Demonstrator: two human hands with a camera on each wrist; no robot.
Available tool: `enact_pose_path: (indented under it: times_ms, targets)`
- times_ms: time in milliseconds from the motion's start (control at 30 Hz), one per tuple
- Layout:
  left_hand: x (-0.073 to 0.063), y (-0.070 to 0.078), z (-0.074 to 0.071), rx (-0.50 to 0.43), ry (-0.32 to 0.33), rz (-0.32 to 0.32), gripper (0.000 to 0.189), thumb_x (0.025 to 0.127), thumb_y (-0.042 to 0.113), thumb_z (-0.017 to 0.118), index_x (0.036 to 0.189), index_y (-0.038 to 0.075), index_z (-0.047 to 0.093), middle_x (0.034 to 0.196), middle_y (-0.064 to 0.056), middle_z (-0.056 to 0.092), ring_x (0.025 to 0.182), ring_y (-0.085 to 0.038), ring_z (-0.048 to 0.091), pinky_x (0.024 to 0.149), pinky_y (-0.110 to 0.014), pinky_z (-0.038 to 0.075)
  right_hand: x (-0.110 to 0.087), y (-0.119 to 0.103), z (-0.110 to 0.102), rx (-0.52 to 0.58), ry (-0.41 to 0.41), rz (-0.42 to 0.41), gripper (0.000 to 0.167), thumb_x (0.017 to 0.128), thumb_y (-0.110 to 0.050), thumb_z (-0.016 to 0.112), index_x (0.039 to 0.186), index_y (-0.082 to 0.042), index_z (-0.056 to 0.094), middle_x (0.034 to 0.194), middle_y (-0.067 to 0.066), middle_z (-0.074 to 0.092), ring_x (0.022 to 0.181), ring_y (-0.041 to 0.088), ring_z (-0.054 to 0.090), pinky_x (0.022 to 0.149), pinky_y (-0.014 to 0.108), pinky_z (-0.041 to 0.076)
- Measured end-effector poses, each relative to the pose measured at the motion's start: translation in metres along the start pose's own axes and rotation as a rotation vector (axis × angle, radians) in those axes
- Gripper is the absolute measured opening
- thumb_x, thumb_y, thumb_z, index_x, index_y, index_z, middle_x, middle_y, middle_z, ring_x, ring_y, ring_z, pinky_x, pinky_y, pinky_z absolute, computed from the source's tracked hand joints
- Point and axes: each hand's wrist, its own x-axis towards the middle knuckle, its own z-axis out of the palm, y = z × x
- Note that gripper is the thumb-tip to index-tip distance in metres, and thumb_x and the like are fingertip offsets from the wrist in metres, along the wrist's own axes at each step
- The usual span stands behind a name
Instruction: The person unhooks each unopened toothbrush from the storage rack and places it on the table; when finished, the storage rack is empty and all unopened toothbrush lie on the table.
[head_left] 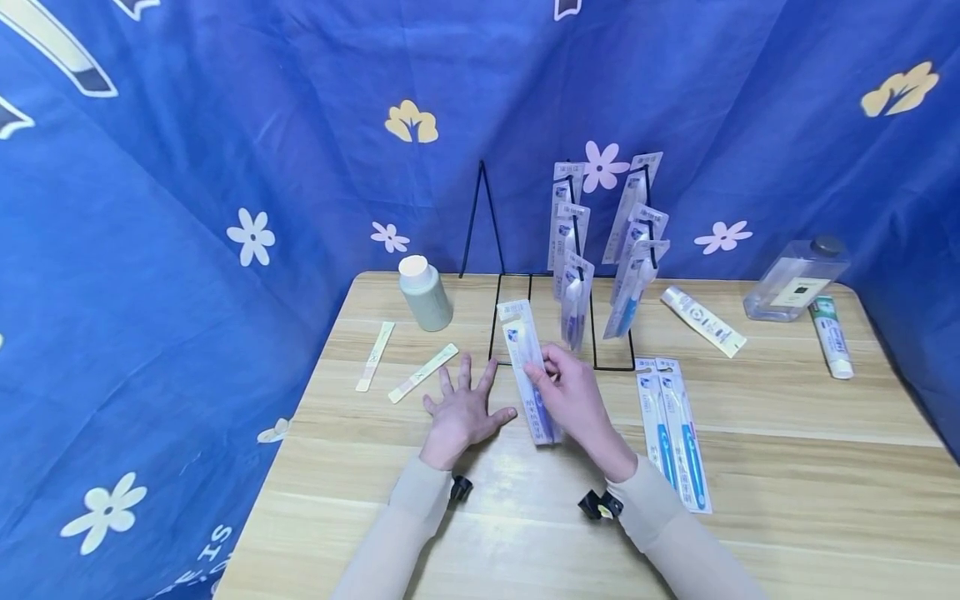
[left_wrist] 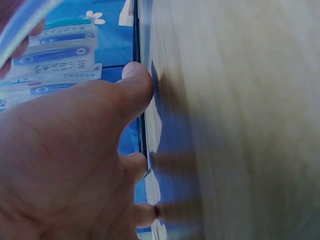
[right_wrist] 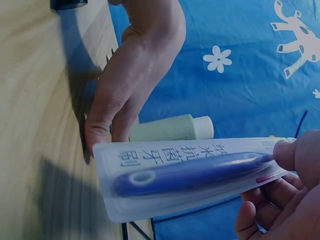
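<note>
a wrapped toothbrush (head_left: 521, 354) is pinched by the right hand (head_left: 576, 398) above the surface (head_left: 525, 542), near a wire rack (head_left: 593, 333). the left hand (head_left: 462, 412) is spread on the surface, near a thin packet (head_left: 423, 373).

Packaged toothbrushes (head_left: 573, 302) on a rack (head_left: 496, 317) make this curtained table (head_left: 810, 467) shop-like.

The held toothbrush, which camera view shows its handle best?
Right wrist view: the purple handle appears large inside its pack. The head view shows it small, partly behind the right hand; the left wrist shows only a blurred strip, possibly that pack.
</note>
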Motion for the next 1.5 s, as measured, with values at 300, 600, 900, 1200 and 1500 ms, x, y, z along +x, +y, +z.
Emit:
enact_pose_path:
  times_ms: [300, 600, 900, 1200, 1500]
  targets:
    - [-0.001, 0.002, 0.0, 0.012, -0.002, 0.005, 0.093, 0.088, 0.077, 0.054, 0.162, 0.043, 0.01, 0.173, -0.008, -0.003, 0.155, -0.053, 0.001, 0.108, -0.085, 0.02, -0.029, 0.015, -0.031, -0.046, -0.004, 0.036, 0.008, 0.099, -0.013, 0.065, 0.1, -0.007, 0.07, 0.066, -0.002, 0.057, 0.055, 0.006, 0.046, 0.05, 0.021, 0.04]
    - [0.0, 0.0, 0.001, 0.016, 0.0, 0.006, 0.094, 0.088, 0.078, 0.054, 0.162, 0.045, 0.006, 0.173, -0.009, -0.003, 0.155, -0.053, 0.001, 0.108, -0.085, 0.02, -0.051, 0.026, -0.069, -0.089, -0.041, 0.169, 0.007, 0.098, -0.012, 0.066, 0.098, -0.007, 0.071, 0.064, -0.001, 0.06, 0.054, 0.006, 0.046, 0.049, 0.022, 0.041]
    - [0.0, -0.001, 0.002, 0.01, 0.002, 0.009, 0.094, 0.088, 0.078, 0.053, 0.162, 0.044, 0.007, 0.173, -0.009, -0.003, 0.155, -0.053, 0.001, 0.108, -0.085, 0.02, -0.064, 0.063, -0.139, -0.058, 0.026, 0.385, 0.024, 0.102, -0.011, 0.059, 0.114, 0.008, 0.066, 0.081, 0.009, 0.07, 0.061, 0.008, 0.06, 0.053, 0.026, 0.055]
    - [-0.002, -0.002, 0.001, 0.017, -0.002, 0.009, 0.093, 0.088, 0.078, 0.052, 0.162, 0.043, 0.009, 0.173, -0.009, -0.005, 0.155, -0.053, 0.002, 0.108, -0.084, 0.021, -0.07, 0.11, -0.187, -0.179, 0.061, 0.487, 0.033, 0.102, -0.013, 0.055, 0.123, 0.011, 0.063, 0.084, 0.001, 0.069, 0.068, 0.003, 0.059, 0.057, 0.023, 0.053]
    - [-0.002, -0.001, 0.0, 0.018, -0.001, 0.011, 0.093, 0.088, 0.078, 0.053, 0.162, 0.043, 0.009, 0.173, -0.009, -0.004, 0.155, -0.053, 0.002, 0.108, -0.084, 0.022, -0.068, 0.136, -0.196, -0.213, 0.006, 0.545, 0.037, 0.101, -0.012, 0.055, 0.127, 0.015, 0.059, 0.095, 0.014, 0.075, 0.07, 0.004, 0.064, 0.061, 0.023, 0.054]
